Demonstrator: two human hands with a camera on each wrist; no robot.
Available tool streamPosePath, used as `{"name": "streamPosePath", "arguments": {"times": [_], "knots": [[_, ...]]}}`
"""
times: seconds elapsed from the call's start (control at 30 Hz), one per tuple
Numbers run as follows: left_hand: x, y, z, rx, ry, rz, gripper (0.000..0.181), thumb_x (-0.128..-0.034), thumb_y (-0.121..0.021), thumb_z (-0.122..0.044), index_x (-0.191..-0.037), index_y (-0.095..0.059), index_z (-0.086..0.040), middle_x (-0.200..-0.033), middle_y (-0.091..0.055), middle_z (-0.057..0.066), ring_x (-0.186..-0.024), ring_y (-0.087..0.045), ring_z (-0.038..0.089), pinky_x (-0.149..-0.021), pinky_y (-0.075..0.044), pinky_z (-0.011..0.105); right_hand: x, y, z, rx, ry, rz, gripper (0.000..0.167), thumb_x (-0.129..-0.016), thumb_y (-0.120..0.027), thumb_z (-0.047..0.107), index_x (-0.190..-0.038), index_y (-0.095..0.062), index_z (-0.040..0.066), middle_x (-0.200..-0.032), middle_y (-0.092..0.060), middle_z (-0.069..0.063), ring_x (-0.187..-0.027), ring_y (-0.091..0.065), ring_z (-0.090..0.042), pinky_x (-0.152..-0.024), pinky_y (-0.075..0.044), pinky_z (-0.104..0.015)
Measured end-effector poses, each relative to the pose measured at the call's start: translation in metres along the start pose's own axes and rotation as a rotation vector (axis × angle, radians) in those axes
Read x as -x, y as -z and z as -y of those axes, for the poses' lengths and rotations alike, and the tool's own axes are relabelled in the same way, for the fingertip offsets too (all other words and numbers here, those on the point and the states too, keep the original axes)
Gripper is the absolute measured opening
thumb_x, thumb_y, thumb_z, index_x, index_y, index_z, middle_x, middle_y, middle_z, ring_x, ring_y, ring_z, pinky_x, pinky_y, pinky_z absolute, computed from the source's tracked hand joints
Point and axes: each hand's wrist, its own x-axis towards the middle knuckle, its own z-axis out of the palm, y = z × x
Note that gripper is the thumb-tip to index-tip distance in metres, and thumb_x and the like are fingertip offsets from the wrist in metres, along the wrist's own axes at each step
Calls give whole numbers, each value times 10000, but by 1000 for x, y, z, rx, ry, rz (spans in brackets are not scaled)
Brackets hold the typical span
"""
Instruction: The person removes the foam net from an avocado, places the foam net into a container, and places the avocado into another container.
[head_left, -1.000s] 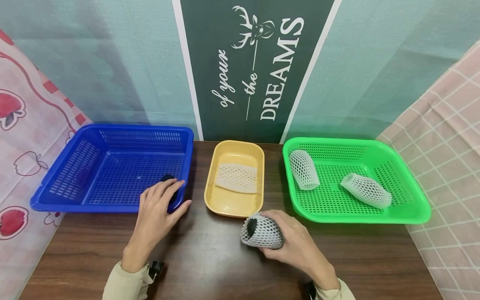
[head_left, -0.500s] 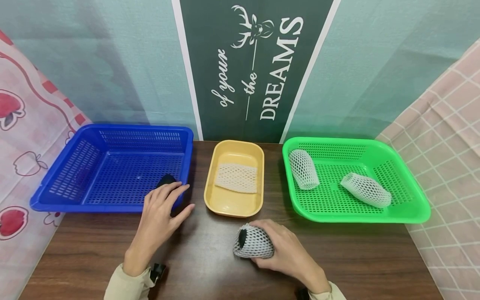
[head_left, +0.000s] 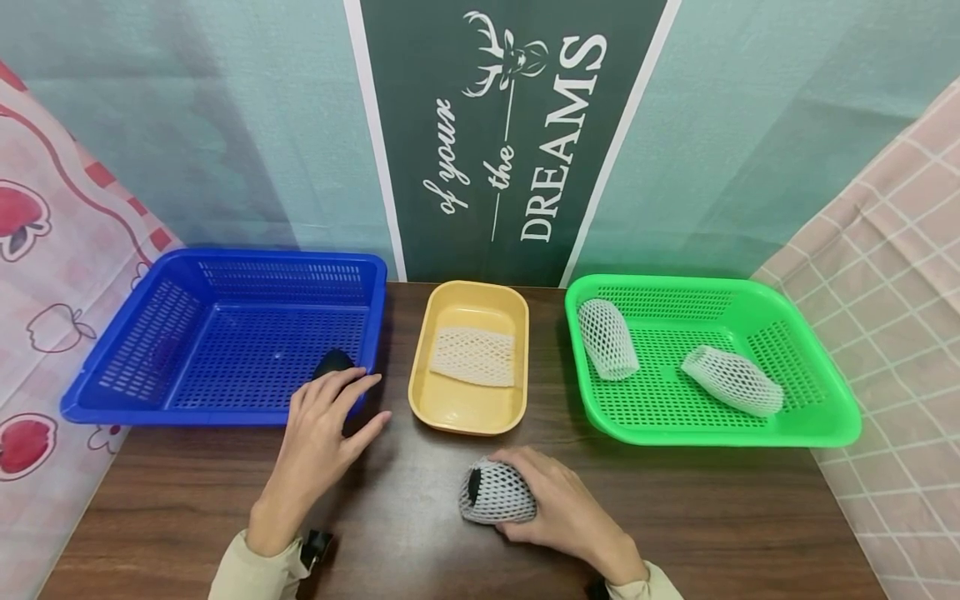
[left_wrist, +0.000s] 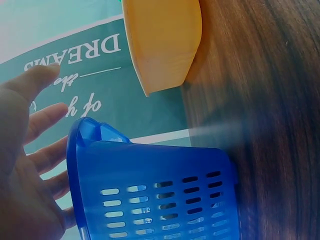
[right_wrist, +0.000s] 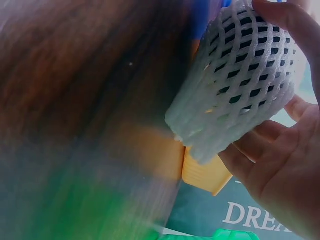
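My right hand (head_left: 562,508) grips a white foam net sleeve (head_left: 498,493) just in front of the yellow tray. A black rounded object (head_left: 474,487) shows at the sleeve's left end, and dark patches show through the mesh (right_wrist: 250,65) in the right wrist view. Over the near right corner of the blue basket (head_left: 187,415), my left hand (head_left: 318,429) has its fingers loosely extended. Beyond those fingers lies another black rounded object (head_left: 332,362) in the basket, partly hidden. The left wrist view shows the fingers (left_wrist: 47,117) spread beside the basket's rim, holding nothing visible.
Between the baskets stands the yellow tray (head_left: 468,412), with a flat foam net (head_left: 474,357) in it. At right, a green basket (head_left: 720,437) contains two net-covered items (head_left: 607,340). Fabric walls (head_left: 300,125) enclose the wooden table (head_left: 420,542) at the back and sides.
My right hand has moved left and toward me with the netted black object. My left hand has shifted slightly right and toward me, uncovering more of the black object in the blue basket.
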Motion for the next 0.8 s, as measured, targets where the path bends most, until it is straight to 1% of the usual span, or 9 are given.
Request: {"name": "streamPosePath", "arguments": {"times": [0.07, 0.1, 0.23, 0.33, 0.47, 0.53, 0.6, 0.73, 0.8], "knots": [[0, 0, -1, -1, -2, -1, 461, -893, -704, -400, -1213, -669, -69, -1228, -647, 185, -1141, -563, 408, -926, -365, 606, 1, -1, -1, 4, 1, 2, 816, -610, -900, 353, -1335, -533, 276, -1239, -617, 87, -1064, -616, -68, -857, -552, -341], [0, 0, -1, -1, -4, -2, 462, -902, -692, -412, -1211, -670, -69, -1227, -647, 185, -1140, -562, 408, -923, -365, 605, 1, -2, -1, 7, 0, 2, 818, -611, -900, 354, -1337, -532, 275, -1239, -617, 85, -1059, -617, -69, -854, -553, -341], [0, 0, -4, -1, -22, -22, 544, -976, -524, -537, -1191, -678, -62, -1210, -654, 184, -1123, -569, 405, -906, -373, 603, 2, -3, -2, 7, 1, 9, 809, -628, -896, 356, -1344, -533, 259, -1255, -616, 70, -1062, -620, -78, -861, -555, -347], [-1, 1, -6, 3, -33, -26, 601, -988, -438, -579, -1175, -683, -62, -1199, -659, 177, -1114, -575, 392, -913, -385, 595, 2, -3, -3, -1, -6, 18, 802, -640, -893, 358, -1350, -533, 256, -1273, -614, 66, -1074, -617, -82, -872, -553, -353], [-2, 1, -9, 15, -44, -15, 585, -992, -431, -567, -1161, -689, -70, -1185, -669, 157, -1110, -579, 370, -941, -393, 582, 3, -2, -3, -11, -22, 28, 815, -651, -892, 366, -1372, -528, 254, -1295, -616, 50, -1108, -620, -106, -899, -551, -384], [-3, 2, -11, 18, -51, -16, 581, -993, -433, -564, -1147, -696, -69, -1171, -677, 150, -1102, -582, 363, -950, -394, 582, 3, -1, -2, -18, -45, 36, 850, -659, -890, 379, -1403, -504, 245, -1319, -615, 33, -1144, -619, -129, -927, -542, -412], [-3, 2, -13, 22, -59, -17, 580, -991, -441, -563, -1129, -705, -65, -1153, -687, 143, -1091, -589, 355, -954, -396, 580, 4, 0, -3, -35, -75, 41, 860, -666, -892, 383, -1406, -485, 216, -1308, -623, 14, -1139, -625, -142, -933, -538, -419], [-3, 1, -17, 47, -73, -5, 566, -991, -452, -555, -1107, -719, -70, -1130, -706, 120, -1081, -599, 330, -966, -395, 570, 4, 0, -3, -74, -127, 45, 779, -674, -897, 400, -1294, -497, 152, -1199, -658, -9, -1041, -648, -141, -885, -549, -376], [-3, 1, -20, 57, -78, 7, 561, -993, -450, -552, -1110, -723, -76, -1129, -712, 109, -1088, -600, 323, -977, -392, 565, 4, 1, -4, -88, -136, 47, 715, -673, -897, 415, -1217, -518, 147, -1151, -668, -3, -997, -651, -134, -857, -552, -352]]}}
